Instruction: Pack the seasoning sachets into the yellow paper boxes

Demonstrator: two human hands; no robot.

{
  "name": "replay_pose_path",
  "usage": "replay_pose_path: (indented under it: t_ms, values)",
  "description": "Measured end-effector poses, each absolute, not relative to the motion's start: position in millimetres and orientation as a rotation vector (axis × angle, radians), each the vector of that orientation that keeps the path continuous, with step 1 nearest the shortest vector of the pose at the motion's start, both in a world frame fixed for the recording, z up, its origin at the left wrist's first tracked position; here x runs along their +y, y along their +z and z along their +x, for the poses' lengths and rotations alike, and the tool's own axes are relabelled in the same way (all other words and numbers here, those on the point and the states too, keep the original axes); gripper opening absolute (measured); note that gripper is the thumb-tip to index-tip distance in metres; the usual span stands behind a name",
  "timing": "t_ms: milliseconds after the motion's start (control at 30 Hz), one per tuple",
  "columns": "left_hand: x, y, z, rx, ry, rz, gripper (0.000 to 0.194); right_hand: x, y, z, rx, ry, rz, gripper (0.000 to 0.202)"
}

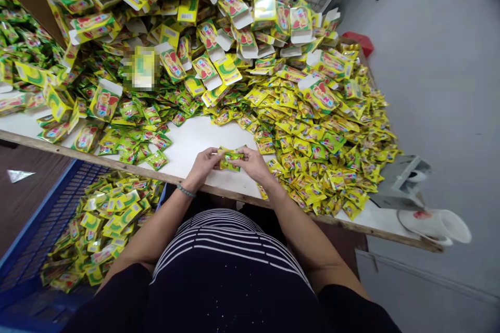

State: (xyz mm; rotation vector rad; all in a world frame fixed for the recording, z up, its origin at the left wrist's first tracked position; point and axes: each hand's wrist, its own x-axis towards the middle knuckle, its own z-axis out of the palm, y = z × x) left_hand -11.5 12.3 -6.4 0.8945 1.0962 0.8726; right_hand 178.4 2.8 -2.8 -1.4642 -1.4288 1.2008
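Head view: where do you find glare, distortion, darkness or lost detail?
Head view: blocky pixels hide detail on one box; head view: whitish glare washes out another box; head view: the mug looks stretched, perhaps by the lens; head view: the upper right corner darkens; head view: print on a packet in the fingers is unreadable.

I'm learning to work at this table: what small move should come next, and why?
Probably free the left hand for a nearby open-flapped box, since it and the right hand both grip the small packets and neither holds a box.
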Motion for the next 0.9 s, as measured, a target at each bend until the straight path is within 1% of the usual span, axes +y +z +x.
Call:
replay_pose_path:
  t_ms: [67,133,267,333,433,500,600,667,733,800,900]
  values:
    - [8,-1,-9,0.982,0.859,0.891,0.054,2,-3,176,-1.435,1.193,-1.489,0.042]
    - [6,3,-9,0.941,0.847,0.873,0.059,0,-4,176,-1.452,1.211,-1.480,0.041]
    - [4,7,-13,0.912,0.826,0.840,0.050,-3,-1,182,-1.365,1.416,-1.339,0.046]
    - [4,8,-14,0.897,0.816,0.855,0.047,-5,3,184,-1.348,1.447,-1.316,0.047]
    - [3,10,-11,0.871,0.816,0.868,0.046,-7,10,180,-1.489,1.281,-1.428,0.040]
    - [3,11,-9,0.841,0.826,0.877,0.046,-9,14,174,-1.602,1.037,-1.499,0.031]
    - [3,14,-8,0.817,0.863,0.897,0.044,-11,17,166,-1.718,0.682,-1.443,0.018]
    - [4,16,-9,0.845,0.890,0.910,0.041,-10,15,162,-1.764,0.610,-1.391,0.016]
    - [4,17,-10,0.893,0.901,0.918,0.039,-9,11,160,-1.753,0.686,-1.388,0.016]
    - [6,16,-11,0.926,0.895,0.912,0.039,-5,4,160,-1.632,0.816,-1.421,0.022]
    - [9,12,-9,0.907,0.896,0.909,0.040,-1,-2,162,-1.398,0.989,-1.440,0.046]
